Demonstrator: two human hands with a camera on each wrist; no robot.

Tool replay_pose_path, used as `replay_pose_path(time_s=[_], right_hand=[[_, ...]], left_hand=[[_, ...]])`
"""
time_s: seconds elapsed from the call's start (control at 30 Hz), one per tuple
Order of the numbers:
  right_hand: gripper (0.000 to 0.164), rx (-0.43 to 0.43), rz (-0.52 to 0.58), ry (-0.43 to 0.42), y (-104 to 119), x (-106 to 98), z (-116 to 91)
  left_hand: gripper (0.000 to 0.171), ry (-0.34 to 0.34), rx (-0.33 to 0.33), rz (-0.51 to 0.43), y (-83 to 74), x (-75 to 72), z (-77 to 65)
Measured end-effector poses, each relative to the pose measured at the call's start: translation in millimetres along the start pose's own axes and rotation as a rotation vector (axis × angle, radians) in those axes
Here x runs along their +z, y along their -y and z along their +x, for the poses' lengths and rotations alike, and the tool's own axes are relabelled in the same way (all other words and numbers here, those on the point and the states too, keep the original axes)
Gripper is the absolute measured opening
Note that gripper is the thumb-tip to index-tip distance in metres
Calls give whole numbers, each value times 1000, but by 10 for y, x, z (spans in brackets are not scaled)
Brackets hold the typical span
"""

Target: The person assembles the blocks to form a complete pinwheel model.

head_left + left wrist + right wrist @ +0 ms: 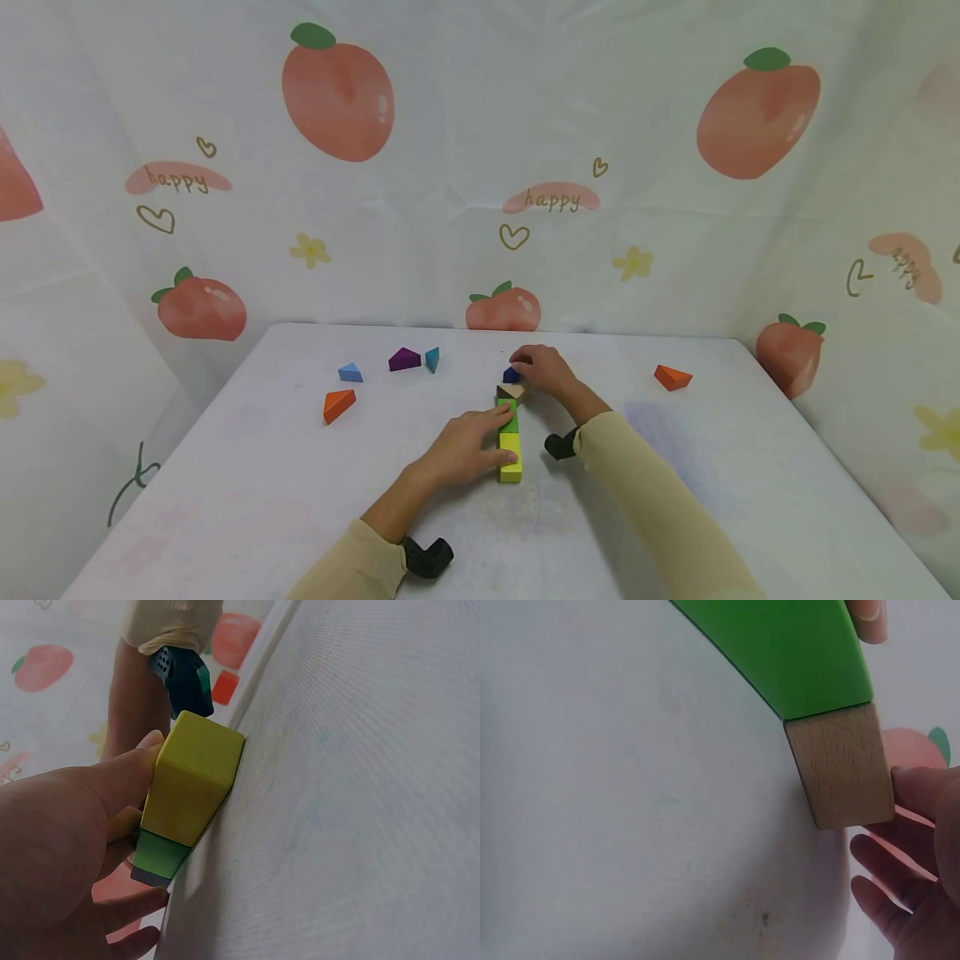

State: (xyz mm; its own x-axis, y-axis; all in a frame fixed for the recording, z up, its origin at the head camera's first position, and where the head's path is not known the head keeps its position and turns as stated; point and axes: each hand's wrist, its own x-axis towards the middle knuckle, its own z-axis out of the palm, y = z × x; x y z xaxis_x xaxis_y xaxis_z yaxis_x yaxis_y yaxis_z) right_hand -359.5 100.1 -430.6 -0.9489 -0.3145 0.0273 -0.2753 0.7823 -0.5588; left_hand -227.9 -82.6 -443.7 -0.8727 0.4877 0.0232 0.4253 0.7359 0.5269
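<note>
A short row of blocks lies on the table in the head view: a yellow block (510, 472) nearest, then a green block (508, 423), a plain wooden triangular block (510, 392) and a dark blue block (511, 376) farthest. My left hand (463, 446) comes from the left, fingers reaching onto the green block and thumb resting on the yellow one. At the far end, my right hand (550, 369) holds the dark blue block between bent fingers and thumb. In the right wrist view, the wooden block (841, 769) touches the green block (791, 656) and hides the dark blue one.
Loose blocks lie around the white table (240, 500). On the left are a light blue block (350, 373), an orange block (339, 406), a purple block (405, 359) and a teal block (432, 359). Another orange block (672, 377) sits far right. A printed curtain hangs behind.
</note>
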Motion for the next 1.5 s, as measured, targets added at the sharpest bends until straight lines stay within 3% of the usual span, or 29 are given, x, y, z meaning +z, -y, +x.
replay_pose_path(time_s=[1.5], right_hand=[[23, -35, 127, 61, -61, 25, -53]], left_hand=[[69, -4, 20, -3, -20, -27, -17]])
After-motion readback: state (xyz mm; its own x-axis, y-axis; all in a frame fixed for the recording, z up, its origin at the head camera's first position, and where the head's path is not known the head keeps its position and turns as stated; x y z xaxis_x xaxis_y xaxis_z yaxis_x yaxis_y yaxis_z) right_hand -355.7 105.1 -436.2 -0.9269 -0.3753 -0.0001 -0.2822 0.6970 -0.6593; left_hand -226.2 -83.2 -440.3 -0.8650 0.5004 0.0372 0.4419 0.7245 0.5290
